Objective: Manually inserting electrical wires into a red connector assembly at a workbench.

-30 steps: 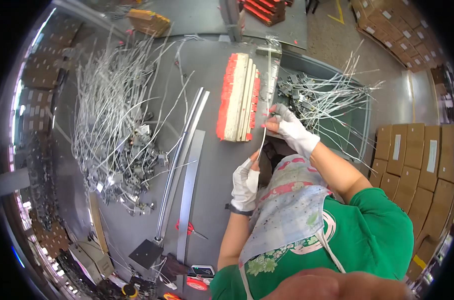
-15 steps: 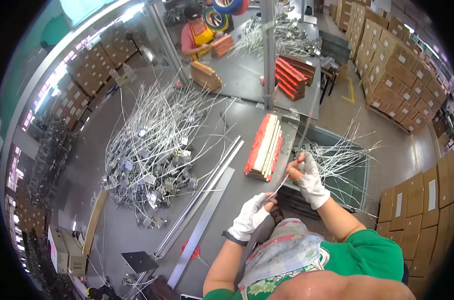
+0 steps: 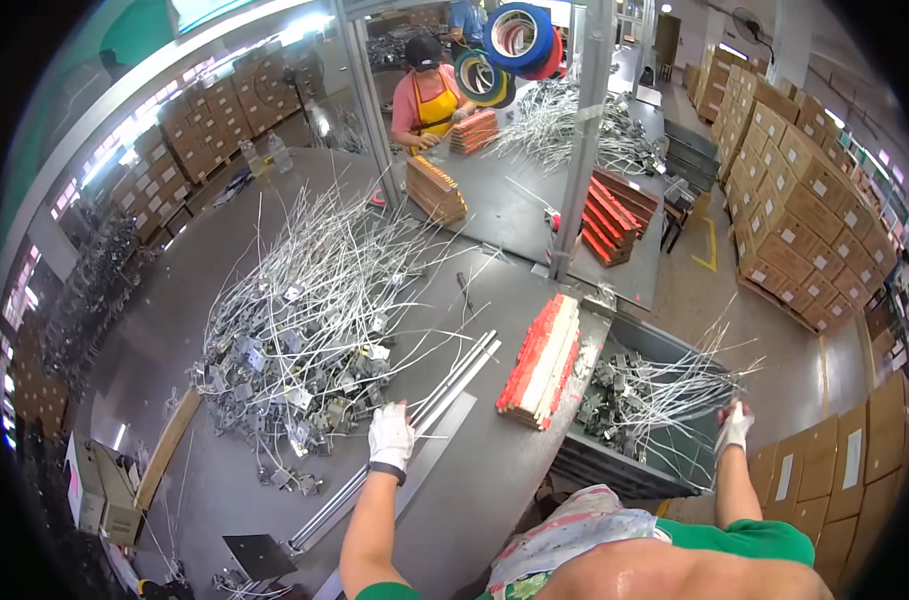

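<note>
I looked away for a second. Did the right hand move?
Yes. The right hand went from near the red-edged stack out to the right, over the bin of wire parts.

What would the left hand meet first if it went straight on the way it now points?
Probably the wire pile. The left hand points up the table, its fingertips already at the pile's near edge, beside the metal rails. Depth is unclear, so it may already touch.

gloves (image 3: 390,436): white cloth | wires (image 3: 304,300): shiny metal | table (image 3: 474,480): matt grey | boxes (image 3: 804,220): cardboard
</note>
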The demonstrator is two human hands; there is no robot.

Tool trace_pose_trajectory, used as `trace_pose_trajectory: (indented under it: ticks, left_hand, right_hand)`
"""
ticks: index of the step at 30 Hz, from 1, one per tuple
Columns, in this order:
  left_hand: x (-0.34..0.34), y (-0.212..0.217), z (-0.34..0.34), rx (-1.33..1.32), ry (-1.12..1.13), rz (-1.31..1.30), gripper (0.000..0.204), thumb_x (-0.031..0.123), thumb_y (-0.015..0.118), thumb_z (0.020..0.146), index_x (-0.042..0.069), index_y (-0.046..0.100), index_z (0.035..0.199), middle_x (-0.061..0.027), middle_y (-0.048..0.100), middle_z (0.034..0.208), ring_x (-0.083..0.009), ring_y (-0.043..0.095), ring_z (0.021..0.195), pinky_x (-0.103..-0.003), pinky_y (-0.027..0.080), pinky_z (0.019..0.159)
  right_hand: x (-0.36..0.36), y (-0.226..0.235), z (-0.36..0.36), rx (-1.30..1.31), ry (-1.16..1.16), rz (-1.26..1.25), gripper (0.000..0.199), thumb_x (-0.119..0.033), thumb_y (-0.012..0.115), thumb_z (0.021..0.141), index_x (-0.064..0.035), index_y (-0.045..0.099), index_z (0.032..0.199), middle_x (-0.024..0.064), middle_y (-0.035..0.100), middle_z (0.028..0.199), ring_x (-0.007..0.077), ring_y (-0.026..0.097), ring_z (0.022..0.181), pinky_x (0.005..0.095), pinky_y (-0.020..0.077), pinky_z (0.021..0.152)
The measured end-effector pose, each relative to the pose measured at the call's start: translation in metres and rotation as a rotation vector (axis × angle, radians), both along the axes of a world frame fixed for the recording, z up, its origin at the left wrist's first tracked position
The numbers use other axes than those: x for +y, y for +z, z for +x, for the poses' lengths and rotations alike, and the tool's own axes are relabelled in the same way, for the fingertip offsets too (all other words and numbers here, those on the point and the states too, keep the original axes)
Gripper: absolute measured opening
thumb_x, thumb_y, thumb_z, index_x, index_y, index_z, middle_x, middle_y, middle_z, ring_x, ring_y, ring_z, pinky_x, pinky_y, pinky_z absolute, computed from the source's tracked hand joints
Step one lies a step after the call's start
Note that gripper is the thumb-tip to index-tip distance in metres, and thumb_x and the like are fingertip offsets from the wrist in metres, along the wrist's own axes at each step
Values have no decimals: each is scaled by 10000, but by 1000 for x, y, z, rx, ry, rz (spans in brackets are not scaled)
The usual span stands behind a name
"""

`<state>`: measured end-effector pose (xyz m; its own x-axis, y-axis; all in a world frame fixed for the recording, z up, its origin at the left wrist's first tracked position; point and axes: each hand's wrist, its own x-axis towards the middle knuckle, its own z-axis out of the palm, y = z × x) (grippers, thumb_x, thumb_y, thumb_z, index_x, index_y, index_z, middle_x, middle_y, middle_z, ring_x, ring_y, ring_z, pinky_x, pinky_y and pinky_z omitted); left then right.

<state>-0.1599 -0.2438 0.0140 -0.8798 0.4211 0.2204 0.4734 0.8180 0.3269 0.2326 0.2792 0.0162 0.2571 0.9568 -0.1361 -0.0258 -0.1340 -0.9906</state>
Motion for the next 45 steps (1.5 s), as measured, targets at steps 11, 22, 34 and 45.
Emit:
trace_pose_trajectory:
  ticks: [11, 22, 34, 45]
  left_hand:
    - [6, 42, -9, 82, -40, 155, 169, 234, 589, 752, 72, 610, 708, -116, 604, 715, -327, 548, 716, -425, 440, 645]
    - [-18, 42, 134, -1352, -108, 1211, 325, 301, 554, 864, -18, 612, 873, -55, 583, 667, -132, 543, 600, -301, 433, 550]
    - [-56, 46, 215, -910, -558, 929, 250, 225, 481, 906, 11, 610, 902, -58, 521, 627, -120, 471, 583, -266, 405, 568]
    - [-68, 46, 206, -1185, -568, 923, 295, 270, 476, 908, 19, 632, 914, 22, 550, 682, -41, 432, 614, -208, 370, 570]
  right_hand:
    - [-68, -5, -81, -150, 638, 77, 257, -83, 492, 807, -92, 414, 1052, 23, 480, 803, 116, 476, 660, 276, 429, 550]
    - [-309, 93, -147, -297, 1793, -437, 335, -138, 603, 823, -32, 478, 1115, 61, 557, 877, 121, 538, 715, 247, 458, 632]
    - [-341, 122, -214, 145, 1437, -682, 331, -326, 525, 877, -99, 508, 1117, 5, 507, 749, 35, 296, 462, 163, 250, 387]
    - [-320, 138, -236, 81, 1207, -594, 248, -353, 456, 911, -134, 510, 1014, -54, 441, 636, 26, 293, 436, 163, 213, 355]
